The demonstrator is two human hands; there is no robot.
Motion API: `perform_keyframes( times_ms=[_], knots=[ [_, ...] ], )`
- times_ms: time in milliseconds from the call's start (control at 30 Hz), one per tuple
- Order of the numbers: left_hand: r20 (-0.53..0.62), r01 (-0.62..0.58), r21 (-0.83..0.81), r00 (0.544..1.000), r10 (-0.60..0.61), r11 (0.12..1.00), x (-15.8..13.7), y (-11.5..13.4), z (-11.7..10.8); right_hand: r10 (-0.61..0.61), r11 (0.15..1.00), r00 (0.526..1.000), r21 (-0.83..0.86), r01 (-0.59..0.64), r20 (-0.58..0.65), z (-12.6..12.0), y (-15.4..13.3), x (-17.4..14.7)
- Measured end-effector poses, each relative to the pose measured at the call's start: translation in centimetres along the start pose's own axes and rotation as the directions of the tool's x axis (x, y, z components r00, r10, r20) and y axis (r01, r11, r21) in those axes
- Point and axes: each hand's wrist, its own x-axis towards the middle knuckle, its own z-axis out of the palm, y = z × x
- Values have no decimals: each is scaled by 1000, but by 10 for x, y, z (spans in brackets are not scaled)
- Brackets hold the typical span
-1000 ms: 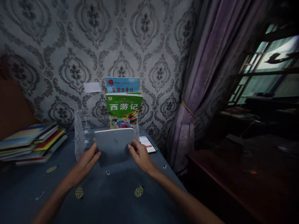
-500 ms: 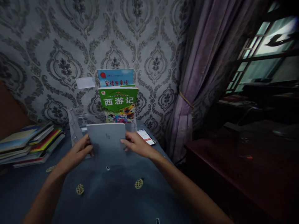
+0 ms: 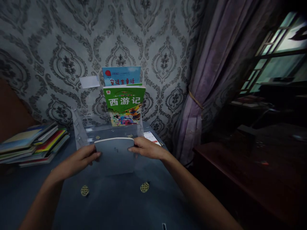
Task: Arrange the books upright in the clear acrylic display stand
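Left hand [image 3: 87,155] and right hand [image 3: 145,147] each have fingers closed on one side edge of the flat grey-blue rectangular slab with a pale top edge [image 3: 115,158], held on the near side of the clear plastic rack [image 3: 78,129]. Green-covered book with white lettering [image 3: 124,102] stands upright at rack's back right, blue-covered book with red lettering [image 3: 121,75] behind it; white-screened phone [image 3: 150,136] lies right of rack.

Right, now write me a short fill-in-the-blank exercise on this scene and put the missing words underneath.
1. The grey-covered book is held between the left hand and the ____ hand.
2. The grey-covered book's top edge is coloured ____.
3. Partly hidden, the blue book stands ____ the green-topped book.
4. The pile of books lies on the ____ of the picture.

Missing words: right; white; behind; left.
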Motion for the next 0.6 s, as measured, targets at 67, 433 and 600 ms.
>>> perform_keyframes(
  times_ms=[67, 433, 600],
  knots=[
    [-46, -34, -3, 998, 34, 999, 3, 6, 3, -7, 999, 999, 36, 9, -41, -2, 1, -2],
    [-509, -180, 322, 795, 330, 929, 41, 74, -40, -317, 947, 764, -227, 227, -562, -65, -16, 13],
    [-615, -188, 413, 665, 424, 891, 56, 101, -60, -446, 895, 617, -335, 295, -649, -99, -25, 31]
  ],
)
